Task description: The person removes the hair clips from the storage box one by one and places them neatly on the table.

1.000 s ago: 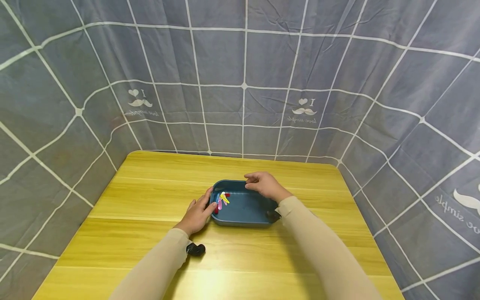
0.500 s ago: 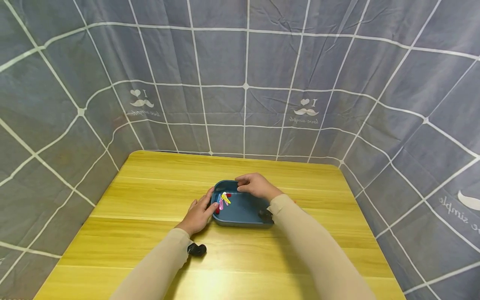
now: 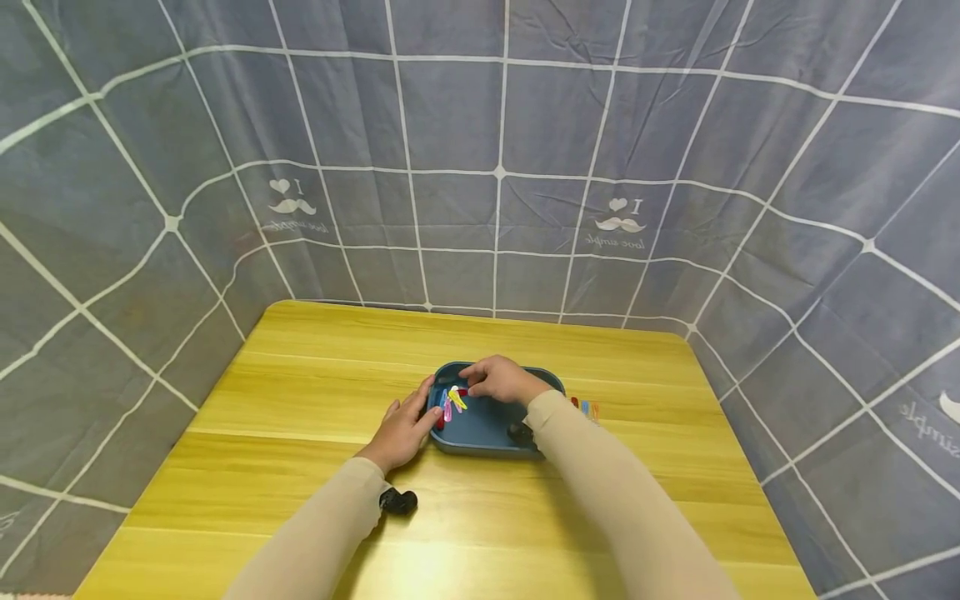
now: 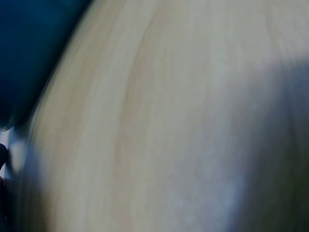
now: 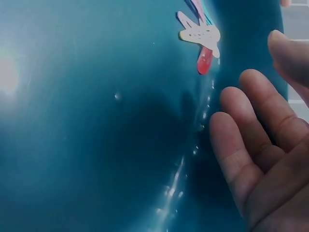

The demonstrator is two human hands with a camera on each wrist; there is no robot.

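Observation:
A dark blue tray [image 3: 487, 429] stands on the table, with several colourful snap hair clips [image 3: 453, 398] bunched at its left end. Around the tray's left edge lies my left hand [image 3: 401, 431], gripping the wall with the thumb over the rim. Above the tray's inside, beside the clips, my right hand [image 3: 501, 381] hovers with loosely bent fingers. In the right wrist view its fingers [image 5: 227, 135] hold nothing and are apart from the red hair clip [image 5: 204, 60]. The left wrist view shows mostly blurred table and a corner of the tray [image 4: 34, 43].
Right of the tray, several hair clips [image 3: 585, 407] lie in a row on the yellow wooden table [image 3: 315, 392], partly hidden by the right sleeve. A grey gridded curtain [image 3: 457, 208] surrounds the table's back and sides.
My right hand has moved left and slightly down over the tray, toward the bunched hair clips. The row of clips right of the tray has come into view. The left hand keeps its hold.

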